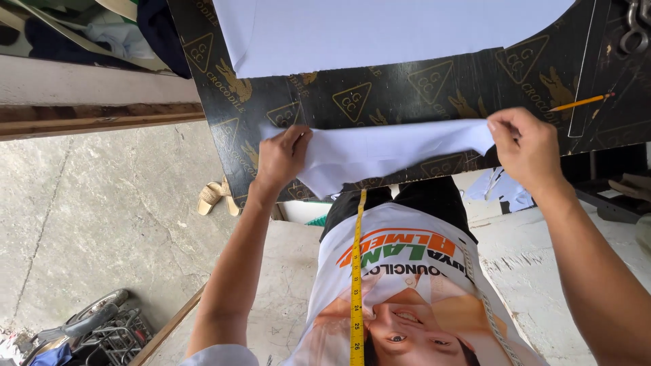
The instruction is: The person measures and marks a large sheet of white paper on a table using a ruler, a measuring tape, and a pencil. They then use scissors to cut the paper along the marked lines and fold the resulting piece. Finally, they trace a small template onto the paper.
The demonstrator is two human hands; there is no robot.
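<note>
Dark printed board (407, 95) carries white cloth (380, 30), pencil (580, 102).

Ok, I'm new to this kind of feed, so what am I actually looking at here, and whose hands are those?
There is one picture, from a camera worn on a person's head, looking straight down. There is no machine: the two bare hands belong to the wearer. The left hand and the right hand each pinch one end of a strip of white cloth, stretched between them at the near edge of a dark board. A larger sheet of white cloth lies further back on the board, and a yellow pencil lies to the right. A yellow tape measure hangs down the wearer's front over a printed apron. Below is a concrete floor with a pair of sandals.
</note>
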